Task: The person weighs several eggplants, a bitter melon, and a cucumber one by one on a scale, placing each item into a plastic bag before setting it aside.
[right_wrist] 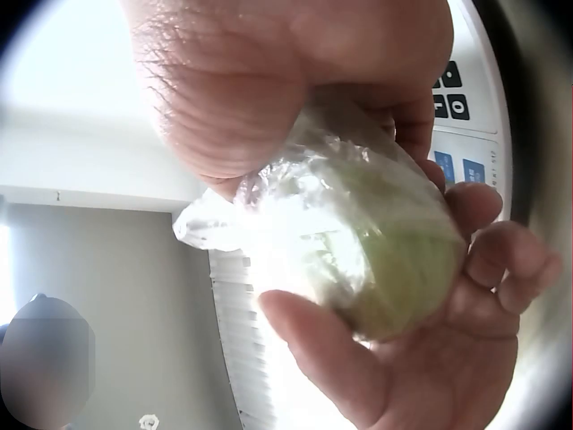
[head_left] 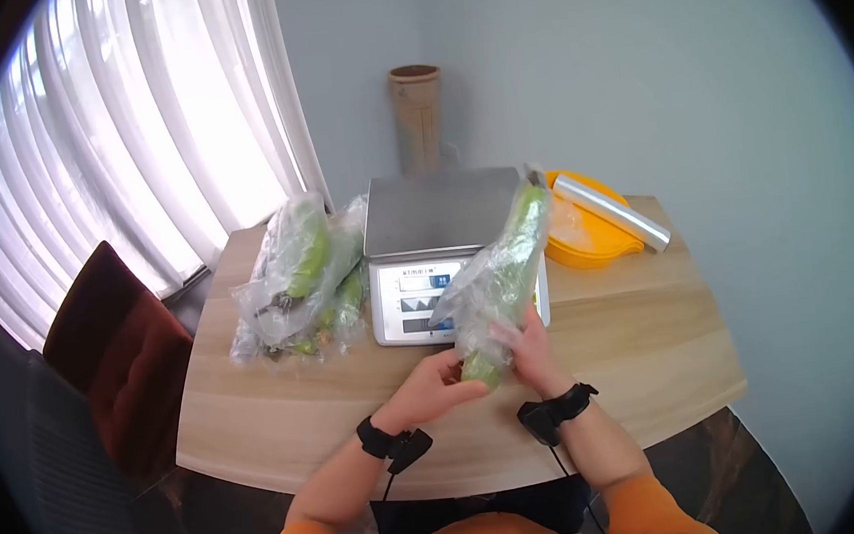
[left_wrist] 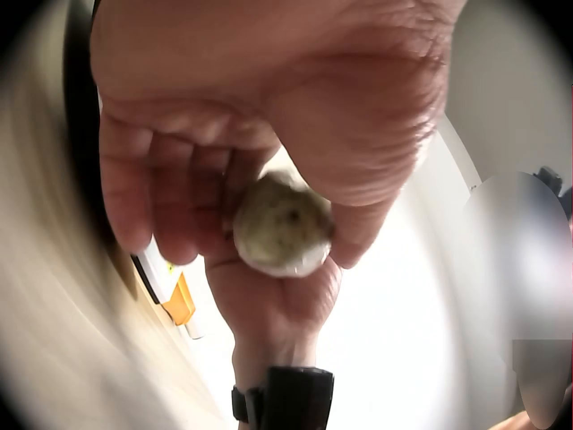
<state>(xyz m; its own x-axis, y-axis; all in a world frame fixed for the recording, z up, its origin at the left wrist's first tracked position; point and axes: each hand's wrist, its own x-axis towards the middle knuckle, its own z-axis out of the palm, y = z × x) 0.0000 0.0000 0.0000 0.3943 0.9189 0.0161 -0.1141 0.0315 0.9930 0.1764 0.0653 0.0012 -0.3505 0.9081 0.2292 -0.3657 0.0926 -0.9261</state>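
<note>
A long green vegetable point(head_left: 516, 250) in clear plastic film is held slanting in front of the scale, its upper end toward the back right. My right hand point(head_left: 534, 357) grips its lower part through the film. At the bottom end, my left hand point(head_left: 431, 391) pinches the vegetable between thumb and fingers. The left wrist view shows the round, pale end point(left_wrist: 282, 226) between the left hand's point(left_wrist: 269, 98) thumb and fingers. In the right wrist view, shiny film covers the green body point(right_wrist: 403, 260) under the right hand point(right_wrist: 295, 72).
Behind the vegetable stands a scale point(head_left: 443, 211) with a grey metal plate. Several wrapped vegetables point(head_left: 297, 267) lie left of it on the wooden table point(head_left: 644, 350). To the right are an orange container point(head_left: 585, 239) and a roll of film point(head_left: 611, 212). Red chair point(head_left: 119, 362) at left.
</note>
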